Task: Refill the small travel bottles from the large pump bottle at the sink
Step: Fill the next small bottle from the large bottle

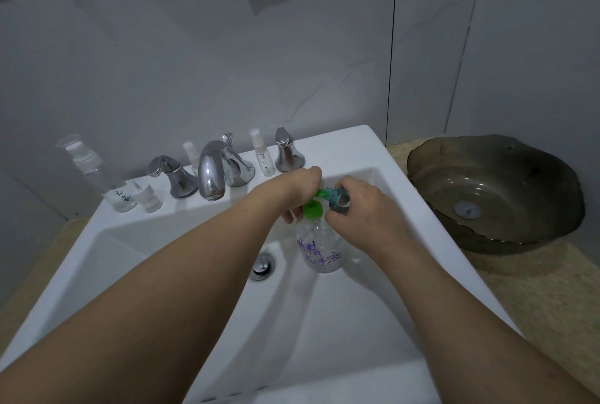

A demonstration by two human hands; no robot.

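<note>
Over the white sink (357, 150), the large pump bottle (319, 249) stands upright in the basin, clear-walled with purple handwriting on its side; how much liquid it holds cannot be told. Its green pump head (314, 208) is in place, nozzle pointing toward the right. The left hand (300, 190) is at the pump head, fingers curled down around it. The right hand (363, 213) grips a small teal-tinted travel bottle (339, 199), fingers wrapped round it, tilted so that its mouth meets the green nozzle; its contents cannot be made out. On the sink's back ledge, a tall clear spray bottle (97, 173) stands at far left, appearing near empty, with a loose white spray cap (147, 197) just beside it. A small spray bottle (191, 153) stands behind the chrome spout (211, 169), partly hidden. Another small spray bottle (263, 156) stands between the spout and the right tap handle (287, 151); fill level unclear. The chrome drain stopper (263, 265) sits just left of the pump bottle. On the bench to the right rests a dark glass basin (493, 189).
</note>
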